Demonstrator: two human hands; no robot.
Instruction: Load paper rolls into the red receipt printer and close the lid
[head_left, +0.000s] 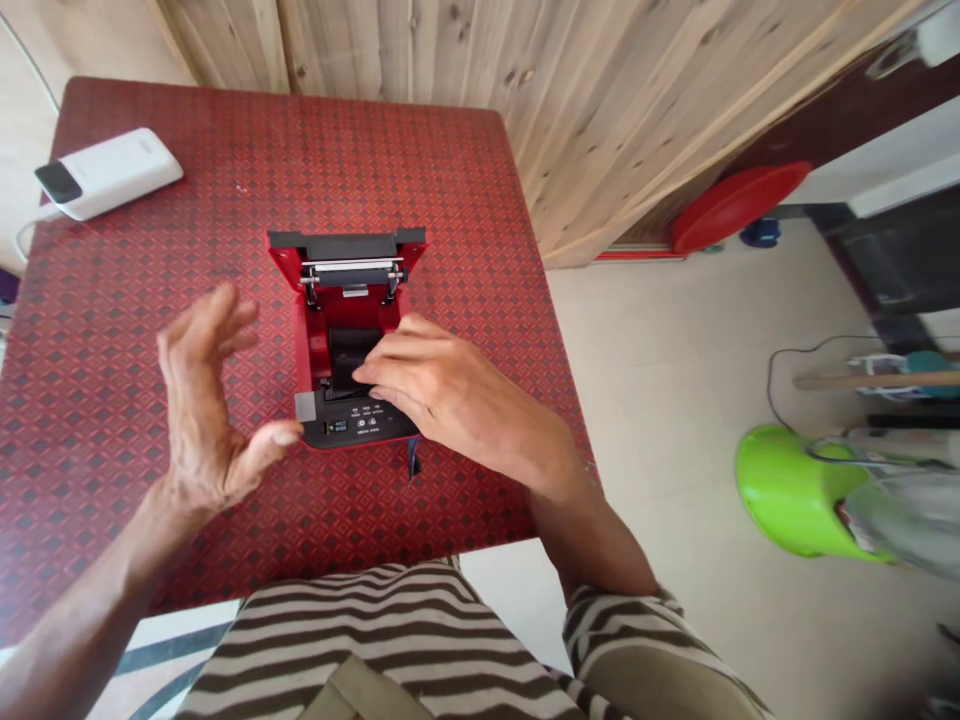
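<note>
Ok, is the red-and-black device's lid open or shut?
Open: the lid stands raised at the far side, exposing the compartment where the right hand reaches.

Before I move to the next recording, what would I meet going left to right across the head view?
White power bank → open left hand → red-and-black printer with its lid raised → right hand, fingers reaching into the printer → lime-green plastic bucket on the floor.
</note>
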